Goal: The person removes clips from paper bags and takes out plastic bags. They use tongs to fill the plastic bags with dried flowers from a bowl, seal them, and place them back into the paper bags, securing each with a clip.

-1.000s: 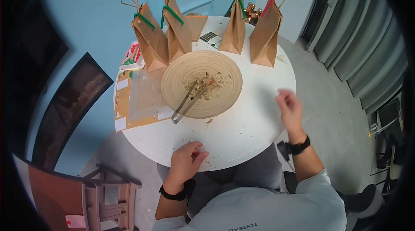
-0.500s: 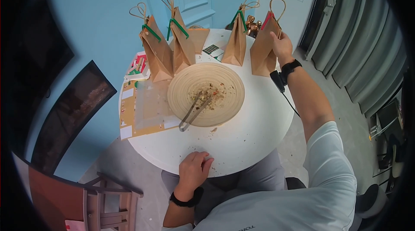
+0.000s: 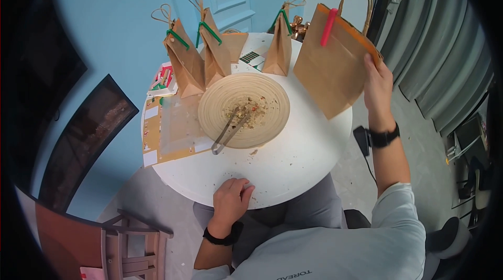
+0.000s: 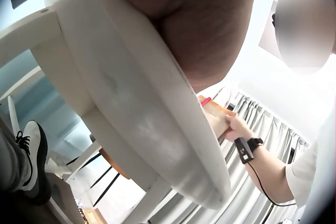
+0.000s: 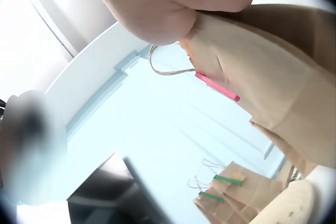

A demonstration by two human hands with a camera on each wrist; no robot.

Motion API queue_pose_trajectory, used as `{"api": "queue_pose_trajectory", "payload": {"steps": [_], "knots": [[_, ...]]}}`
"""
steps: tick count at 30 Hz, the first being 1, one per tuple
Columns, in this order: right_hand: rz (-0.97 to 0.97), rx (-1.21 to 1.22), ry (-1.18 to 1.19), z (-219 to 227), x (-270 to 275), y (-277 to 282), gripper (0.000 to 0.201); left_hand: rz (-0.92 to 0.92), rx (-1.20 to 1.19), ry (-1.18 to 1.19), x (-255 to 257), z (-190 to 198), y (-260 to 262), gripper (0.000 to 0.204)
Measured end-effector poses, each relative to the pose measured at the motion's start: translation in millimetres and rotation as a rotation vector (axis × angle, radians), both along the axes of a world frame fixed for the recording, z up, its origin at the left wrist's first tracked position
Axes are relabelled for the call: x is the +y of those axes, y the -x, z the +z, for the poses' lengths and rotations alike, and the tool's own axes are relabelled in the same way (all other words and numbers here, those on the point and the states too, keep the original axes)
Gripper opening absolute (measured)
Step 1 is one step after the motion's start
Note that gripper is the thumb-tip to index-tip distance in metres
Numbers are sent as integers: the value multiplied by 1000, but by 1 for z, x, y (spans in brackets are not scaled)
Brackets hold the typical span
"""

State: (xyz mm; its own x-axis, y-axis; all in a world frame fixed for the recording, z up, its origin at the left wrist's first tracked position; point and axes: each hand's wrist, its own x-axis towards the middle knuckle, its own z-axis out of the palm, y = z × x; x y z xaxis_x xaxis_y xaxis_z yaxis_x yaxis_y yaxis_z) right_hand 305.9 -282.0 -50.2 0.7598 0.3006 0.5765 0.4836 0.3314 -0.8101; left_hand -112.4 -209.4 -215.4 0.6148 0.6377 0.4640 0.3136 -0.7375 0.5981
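- At the table's (image 3: 304, 170) right side, my right hand (image 3: 378, 91) pinches a paper bag (image 3: 335, 65) by its upper right edge, thumb laid on the face toward me; the far fingers are hidden.
- Position of bag: tilted, broad face toward me, one lower corner pointing down over the tabletop. I cannot tell whether its base touches the table.
- Fittings: a red clip (image 3: 329, 27) sits on its upper left, and the handles (image 3: 371, 10) stand up from the orange-edged top.
- My left hand (image 3: 230, 199) rests at the near edge, fingers loosely bent, thumb apart, gripping nothing.
- Mid-table: a round plate (image 3: 212, 96) holds food scraps (image 3: 257, 108). Tongs (image 3: 225, 134) lie with their tips among the scraps and their bend over the near left rim. Crumbs dot the tabletop near my left hand.
- Beyond the plate: two bags (image 3: 216, 60) stand side by side at left, a third bag (image 3: 277, 55) at right, each bearing a green clip (image 3: 179, 40).
- Left edge: a small box (image 3: 162, 92) sits just beside the leftmost bag; a clear sheet (image 3: 183, 133) overlies a brown card (image 3: 152, 126).
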Motion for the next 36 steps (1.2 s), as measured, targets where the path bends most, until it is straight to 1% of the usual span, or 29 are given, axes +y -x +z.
{"api": "queue_pose_trajectory", "payload": {"steps": [2, 4, 5, 7, 9, 10, 11, 13, 14, 16, 18, 20, 23, 24, 25, 26, 29, 31, 33, 35, 36], "knots": [[2, 21, -2, -5, -31, 39, 30, -5, -19, 4, 0, -2, -1, 16], [6, 63, 5, -18, -59, 71, 29, 48, -66, 213, -6, 2, -2, 15], [-24, 68, 57, -30, -74, 82, 29, 79, -92, 313, -6, 5, -4, 15], [-69, 67, 162, -52, -99, 100, 28, 27, -189, 259, -10, 26, -17, 15], [18, 107, 103, -61, -112, 120, 27, -48, -246, 175, -17, 62, -32, 16], [62, 123, 69, -62, -115, 128, 26, -103, -259, 108, -18, 86, -44, 17], [89, 113, 84, -62, -119, 134, 27, -145, -295, 90, -19, 105, -57, 21], [136, 93, 108, -58, -125, 142, 29, -214, -358, 47, -19, 129, -87, 27], [122, 94, 87, -54, -122, 149, 26, -240, -387, 20, -17, 137, -103, 29], [113, 92, 59, -48, -117, 161, 21, -184, -426, -14, -14, 139, -138, 30], [139, 83, 50, -49, -120, 164, 19, -165, -448, -11, -10, 130, -164, 31], [142, 48, 65, -53, -123, 164, 20, -195, -445, 25, -6, 120, -180, 33], [108, -19, 125, -57, -129, 162, 24, -230, -360, 30, -5, 125, -180, 31], [106, -21, 152, -59, -133, 158, 28, -238, -431, 154, -5, 129, -175, 28], [111, -23, 179, -63, -136, 153, 33, -236, -506, 274, -7, 142, -167, 25], [146, -9, 130, -71, -139, 147, 30, -233, -585, 387, -8, 152, -157, 22], [144, 49, 50, -78, -138, 136, 27, -72, -968, 300, -7, 163, -100, 25], [128, 86, 27, -85, -137, 131, 27, 231, -602, -103, 7, 139, -36, 21], [131, 116, -11, -85, -136, 129, 27, 499, -368, -238, 10, 103, 5, 17], [126, 104, -17, -81, -133, 129, 28, 656, -73, -126, 8, 65, 31, 19], [131, 95, -12, -80, -132, 129, 28, 672, -11, -149, 10, 43, 38, 19]]}}
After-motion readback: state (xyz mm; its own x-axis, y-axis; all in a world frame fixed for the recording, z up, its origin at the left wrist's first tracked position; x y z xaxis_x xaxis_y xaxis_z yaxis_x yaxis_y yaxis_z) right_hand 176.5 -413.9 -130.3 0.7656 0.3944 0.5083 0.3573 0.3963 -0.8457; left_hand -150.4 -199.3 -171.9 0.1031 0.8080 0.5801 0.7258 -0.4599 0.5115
